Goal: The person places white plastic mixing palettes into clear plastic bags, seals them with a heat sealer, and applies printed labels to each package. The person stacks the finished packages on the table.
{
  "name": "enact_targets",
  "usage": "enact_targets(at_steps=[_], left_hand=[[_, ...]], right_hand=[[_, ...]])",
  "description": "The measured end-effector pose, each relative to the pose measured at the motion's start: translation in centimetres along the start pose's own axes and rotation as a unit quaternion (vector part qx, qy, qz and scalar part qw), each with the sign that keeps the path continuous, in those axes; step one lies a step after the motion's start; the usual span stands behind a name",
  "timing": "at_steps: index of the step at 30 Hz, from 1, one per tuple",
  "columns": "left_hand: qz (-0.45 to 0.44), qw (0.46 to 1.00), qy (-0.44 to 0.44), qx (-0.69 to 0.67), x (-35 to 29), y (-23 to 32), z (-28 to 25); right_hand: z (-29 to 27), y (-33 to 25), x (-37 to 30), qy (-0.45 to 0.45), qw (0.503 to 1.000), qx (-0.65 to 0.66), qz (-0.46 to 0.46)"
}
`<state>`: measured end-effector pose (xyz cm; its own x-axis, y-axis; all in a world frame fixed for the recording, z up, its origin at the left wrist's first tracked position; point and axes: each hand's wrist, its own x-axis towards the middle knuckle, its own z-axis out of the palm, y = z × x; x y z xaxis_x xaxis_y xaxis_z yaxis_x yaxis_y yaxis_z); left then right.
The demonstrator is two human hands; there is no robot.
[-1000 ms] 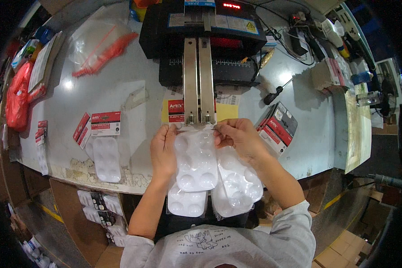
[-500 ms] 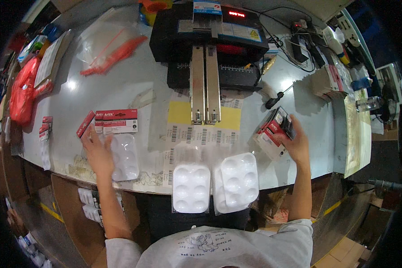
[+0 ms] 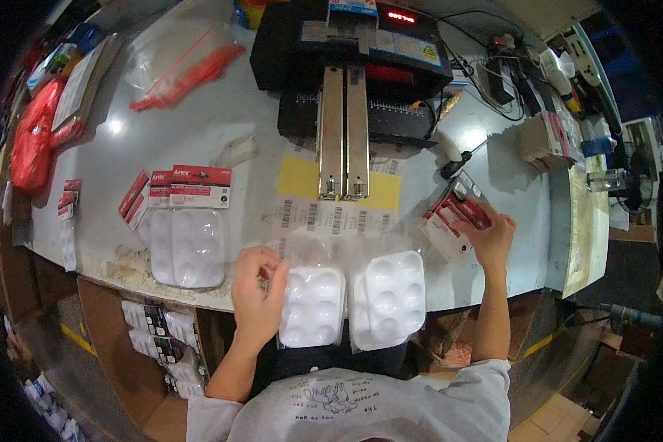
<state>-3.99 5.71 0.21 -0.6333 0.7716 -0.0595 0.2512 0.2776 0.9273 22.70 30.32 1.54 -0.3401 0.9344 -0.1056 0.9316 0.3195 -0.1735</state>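
Observation:
My left hand is curled beside a white six-well paint palette in a clear bag at the table's front edge. Whether its fingers pinch anything is hidden. To the right, two more bagged palettes overlap, jutting over the edge. My right hand has thumb and fingers closed at the edge of a fanned stack of red, black and white header cards. On the left lie overlapping palettes with red and white header cards above them, and a loose card beside these.
A black sealing machine with two metal rails stands at the back centre. A screwdriver lies near the cards. Clear bags and a red plastic bundle are at left, a card stack at right.
My left hand has left the loose card on the left and moved right, to the bagged palette near the middle. My right hand remains at the card stack, its fingers slightly shifted.

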Motion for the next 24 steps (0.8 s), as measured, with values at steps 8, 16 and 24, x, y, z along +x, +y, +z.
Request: enact_targets(at_steps=[8, 16, 24], left_hand=[[-0.121, 0.944, -0.154, -0.266, -2.3, 4.8, -0.9], [-0.076, 0.983, -0.136, -0.100, -2.0, 4.9, -0.5], [-0.048, 0.987, -0.037, -0.150, -2.0, 4.0, 0.2]], right_hand=[[-5.9, -11.9, -4.8, -0.160, 0.886, 0.369, -0.232], [-5.0, -15.0, -4.3, -0.314, 0.864, 0.333, -0.209], [-4.6, -13.2, -3.7, -0.278, 0.871, 0.359, -0.185]])
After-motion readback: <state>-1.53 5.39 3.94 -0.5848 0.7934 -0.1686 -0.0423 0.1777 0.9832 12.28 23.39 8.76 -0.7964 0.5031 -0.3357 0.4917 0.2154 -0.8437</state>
